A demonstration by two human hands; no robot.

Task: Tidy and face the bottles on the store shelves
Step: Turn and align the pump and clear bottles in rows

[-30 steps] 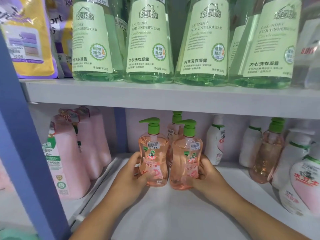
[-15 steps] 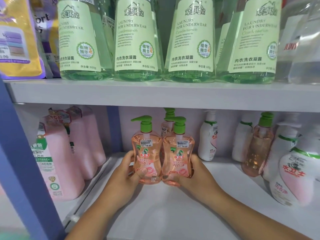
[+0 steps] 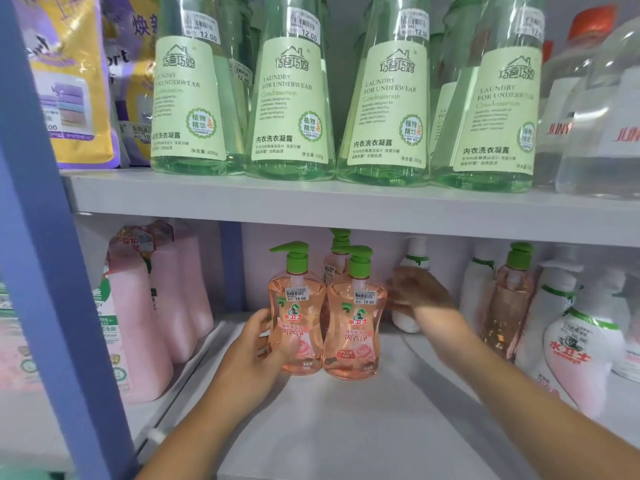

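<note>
- White lower shelf [image 3: 346, 427]: we see two clear pink pump bottles w/ green tops, left bottle [image 3: 297, 327] & right bottle [image 3: 354, 336], upright, touching, labels front.
- Left hand [image 3: 258, 348] grips left bottle.
- Right hand [image 3: 414, 294] blurred, fingers spread, just beside right bottle, holding nothing.

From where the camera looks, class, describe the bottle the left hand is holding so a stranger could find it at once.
Start at the lower shelf under the green laundry bottles. Two peach pump bottles stand together at its front. The held bottle is the left one, gripped by the left hand; its twin stands free, the right hand blurred beside it.
</note>
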